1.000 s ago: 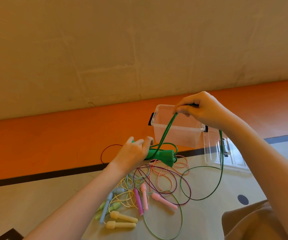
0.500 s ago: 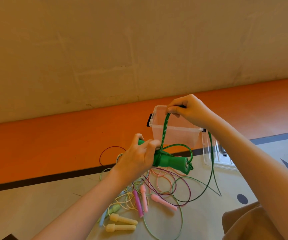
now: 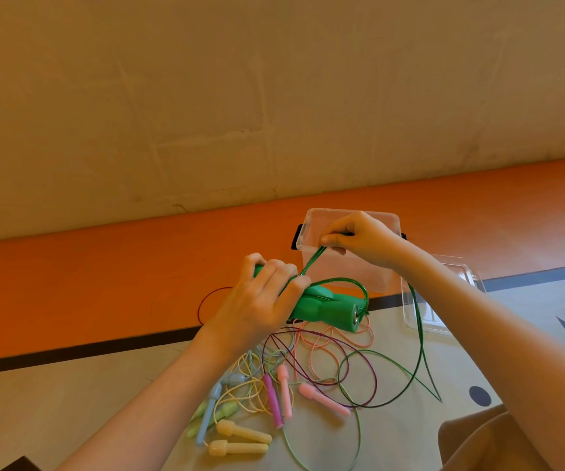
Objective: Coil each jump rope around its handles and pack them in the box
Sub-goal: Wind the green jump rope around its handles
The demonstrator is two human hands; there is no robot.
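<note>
My left hand (image 3: 263, 297) grips the pair of green handles (image 3: 328, 309), held side by side above the floor. A doubled strand of the green rope (image 3: 418, 338) runs taut from the handles up to my right hand (image 3: 359, 237), which pinches it in front of the clear plastic box (image 3: 315, 220). The rest of the green rope hangs down to the floor in loose loops. Below lie several other ropes with pink (image 3: 323, 399), purple (image 3: 273, 401), blue (image 3: 208, 414), pale green (image 3: 221, 413) and yellow handles (image 3: 242, 431), tangled together.
The box's clear lid (image 3: 444, 294) lies flat to its right. The floor is orange at the back and beige in front, split by a black line (image 3: 80, 348). A tan wall rises behind. A fold of tan cloth (image 3: 498, 440) shows at the bottom right.
My right hand has carried the green rope left and down toward the handles. My left hand has turned the handles, which now point right.
</note>
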